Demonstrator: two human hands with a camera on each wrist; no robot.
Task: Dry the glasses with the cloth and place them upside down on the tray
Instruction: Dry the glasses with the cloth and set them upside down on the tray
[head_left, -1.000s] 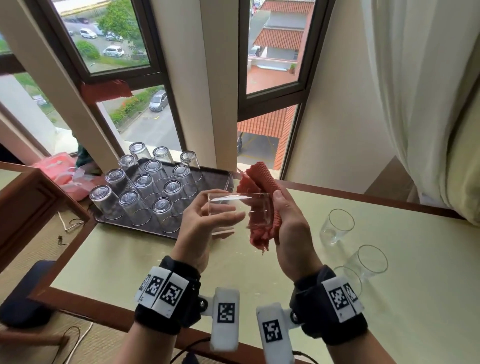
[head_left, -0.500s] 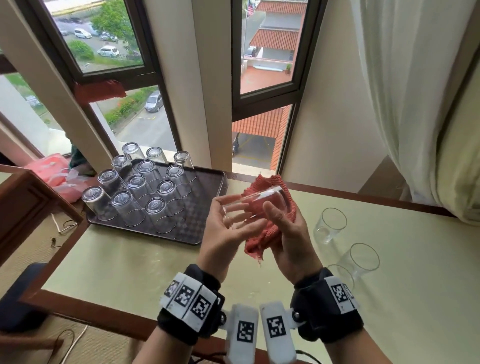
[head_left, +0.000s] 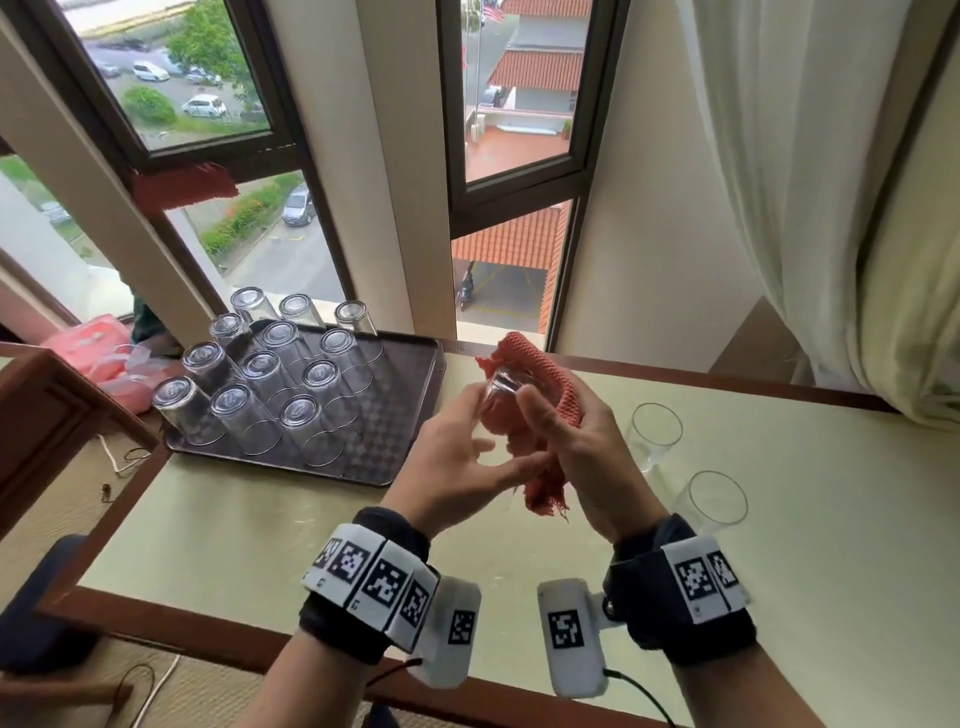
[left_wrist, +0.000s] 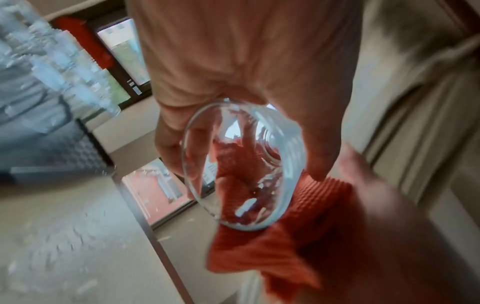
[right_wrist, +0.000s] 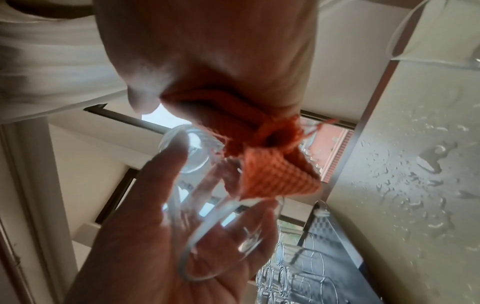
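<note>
A glass (head_left: 501, 402) is held in the air just to the right of the tray (head_left: 415, 415), above the table (head_left: 260, 530). It is tilted, its base turned away from the person and its open mouth toward the left wrist. The left hand (head_left: 457, 467) is curled round the glass near the rim, the fingers spread along its wall. The right hand (head_left: 576, 447) is closed on the cloth (head_left: 545, 395), which is pressed against the far side and base of the glass.

The drying is judged to be under way on the outside. It would be done well if the glass were turned by the left hand while the cloth is kept wrapped round the wall, and if a fold were then pushed inside to reach the bottom. A firm but light hold is advised, since wet glass is likely to slip.

On the tray, eleven glasses (head_left: 306, 415) are counted upside down; free room lies on its right part. Two more glasses (head_left: 654, 431) stand upright on the table, further right of the tray.
</note>
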